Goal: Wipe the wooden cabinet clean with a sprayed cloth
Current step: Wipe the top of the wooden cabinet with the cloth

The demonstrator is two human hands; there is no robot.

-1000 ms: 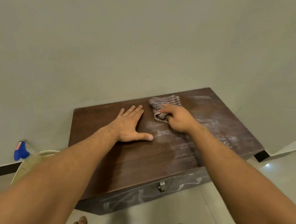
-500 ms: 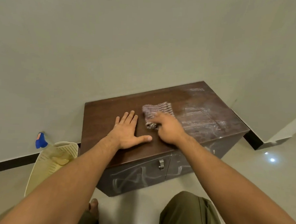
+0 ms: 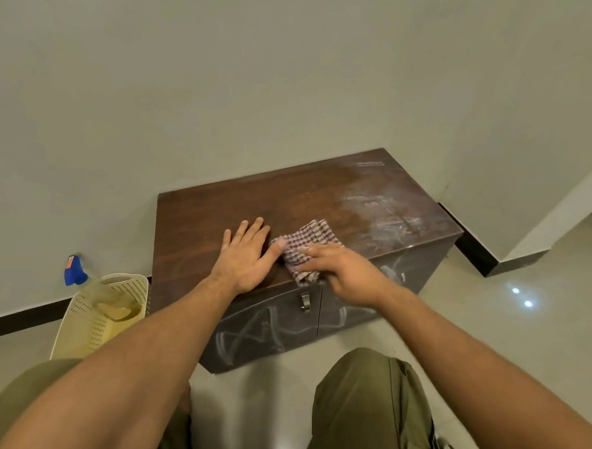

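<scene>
pressing one cloth (image 3: 312, 240), right hand (image 3: 347, 273), left hand (image 3: 243, 256), one cabinet (image 3: 202, 226)

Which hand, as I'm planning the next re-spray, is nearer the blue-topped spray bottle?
Left. The left hand lies flat on the cabinet top, on the side toward the spray bottle in the basket; the right hand presses the cloth beyond it, farther off.

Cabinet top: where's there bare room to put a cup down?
The back-left stretch of the cabinet top, between the left hand and the wall, is bare. The right end beyond the cloth holds nothing but is coated in white dust. The front middle is crowded by both hands, the right hand pressing the cloth.
</scene>
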